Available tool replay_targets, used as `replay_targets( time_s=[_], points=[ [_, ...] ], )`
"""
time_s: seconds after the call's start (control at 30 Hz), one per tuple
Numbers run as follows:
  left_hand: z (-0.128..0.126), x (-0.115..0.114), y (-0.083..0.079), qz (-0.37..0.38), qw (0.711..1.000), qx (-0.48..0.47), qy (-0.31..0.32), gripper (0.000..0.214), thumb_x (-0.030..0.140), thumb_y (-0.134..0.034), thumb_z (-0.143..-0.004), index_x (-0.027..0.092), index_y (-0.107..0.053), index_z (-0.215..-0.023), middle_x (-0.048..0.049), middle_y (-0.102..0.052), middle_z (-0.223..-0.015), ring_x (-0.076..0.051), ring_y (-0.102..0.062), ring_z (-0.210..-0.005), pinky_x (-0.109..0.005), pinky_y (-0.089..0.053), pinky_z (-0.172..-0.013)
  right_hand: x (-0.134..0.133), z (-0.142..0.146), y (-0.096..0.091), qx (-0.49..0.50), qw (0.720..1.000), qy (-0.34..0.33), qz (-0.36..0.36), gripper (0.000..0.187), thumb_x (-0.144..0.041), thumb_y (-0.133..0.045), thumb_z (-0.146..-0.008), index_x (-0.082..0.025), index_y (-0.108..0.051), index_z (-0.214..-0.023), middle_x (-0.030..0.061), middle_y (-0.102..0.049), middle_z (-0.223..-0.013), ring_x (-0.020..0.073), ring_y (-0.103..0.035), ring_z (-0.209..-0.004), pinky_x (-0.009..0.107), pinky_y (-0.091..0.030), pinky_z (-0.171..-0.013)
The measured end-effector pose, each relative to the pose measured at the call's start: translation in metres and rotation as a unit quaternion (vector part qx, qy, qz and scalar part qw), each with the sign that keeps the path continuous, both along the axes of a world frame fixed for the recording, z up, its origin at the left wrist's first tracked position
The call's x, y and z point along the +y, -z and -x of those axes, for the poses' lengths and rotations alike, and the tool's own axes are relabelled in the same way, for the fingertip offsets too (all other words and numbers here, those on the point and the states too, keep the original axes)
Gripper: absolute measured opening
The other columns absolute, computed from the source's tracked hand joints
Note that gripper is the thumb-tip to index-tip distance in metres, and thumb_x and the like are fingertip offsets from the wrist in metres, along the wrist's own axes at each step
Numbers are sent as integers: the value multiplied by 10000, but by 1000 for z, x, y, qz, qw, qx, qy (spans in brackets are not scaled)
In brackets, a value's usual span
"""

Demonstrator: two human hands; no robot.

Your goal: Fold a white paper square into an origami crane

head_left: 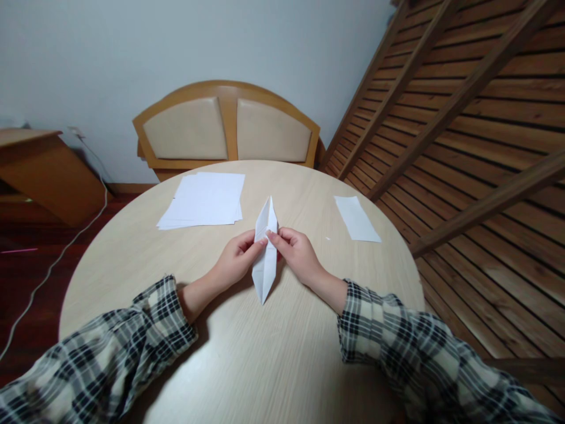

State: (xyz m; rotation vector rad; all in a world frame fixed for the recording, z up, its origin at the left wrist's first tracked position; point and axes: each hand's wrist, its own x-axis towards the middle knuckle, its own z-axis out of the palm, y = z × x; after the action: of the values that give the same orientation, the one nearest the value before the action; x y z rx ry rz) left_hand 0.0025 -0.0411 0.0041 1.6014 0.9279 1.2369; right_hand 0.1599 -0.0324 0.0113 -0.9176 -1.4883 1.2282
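A long, narrow folded white paper (pixel 266 268), pointed at both ends, lies over the middle of the round pale wooden table (pixel 132 259). My left hand (pixel 236 259) pinches its left edge with curled fingers. My right hand (pixel 296 252) pinches the right edge, thumb and forefinger meeting on the paper near its middle. Both wrists rest on the table, in plaid sleeves.
A stack of white sheets (pixel 203 199) lies at the far left of the table. A single strip of white paper (pixel 356 218) lies at the far right. Behind the table stands a wooden chair (pixel 227 126). A slatted wooden frame (pixel 463 118) leans at the right. A cable (pixel 57 259) trails on the floor at left.
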Motion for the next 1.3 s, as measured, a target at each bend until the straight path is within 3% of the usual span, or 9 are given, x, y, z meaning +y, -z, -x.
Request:
replay_targets(
  time_s=[0.37,0.73,0.9,1.03,1.3],
  points=[
    [-1,1,0,24,999,-8,28,324,473,-632,-846,156,-688,-811,-31,-664,-719,-153,-553,-628,-260,-445,-579,1,1,4,-32,998,23,-41,496,-659,-548,-840,-219,-463,-626,-21,-450,-606,133,-426,-579,285,-341,-528],
    [-3,-2,1,161,984,-33,71,427,541,-650,-766,117,-637,-718,-12,-566,-629,-113,-451,-562,-239,-346,-522,-2,4,6,11,998,-49,-38,438,-629,-528,-862,-209,-533,-738,-5,-519,-704,143,-459,-661,288,-393,-616],
    [1,-3,-1,104,990,54,83,432,508,-594,-829,150,-518,-600,31,-443,-546,-85,-363,-507,-224,-301,-477,0,2,9,-24,997,-46,-57,414,-589,-496,-895,-214,-504,-722,-5,-499,-710,148,-462,-677,290,-393,-626],
    [3,-4,-3,56,991,97,69,421,500,-534,-857,158,-500,-613,32,-424,-555,-88,-357,-512,-219,-298,-461,1,-1,9,-55,994,-34,-91,404,-554,-473,-923,-216,-469,-702,-14,-456,-692,144,-438,-661,288,-368,-606],
    [0,-5,-4,43,989,130,62,419,497,-543,-830,153,-501,-594,37,-391,-544,-83,-325,-505,-212,-257,-449,3,-3,1,-82,989,38,-118,467,-568,-523,-897,-221,-380,-619,-45,-352,-611,121,-363,-589,286,-302,-561]
  ],
)
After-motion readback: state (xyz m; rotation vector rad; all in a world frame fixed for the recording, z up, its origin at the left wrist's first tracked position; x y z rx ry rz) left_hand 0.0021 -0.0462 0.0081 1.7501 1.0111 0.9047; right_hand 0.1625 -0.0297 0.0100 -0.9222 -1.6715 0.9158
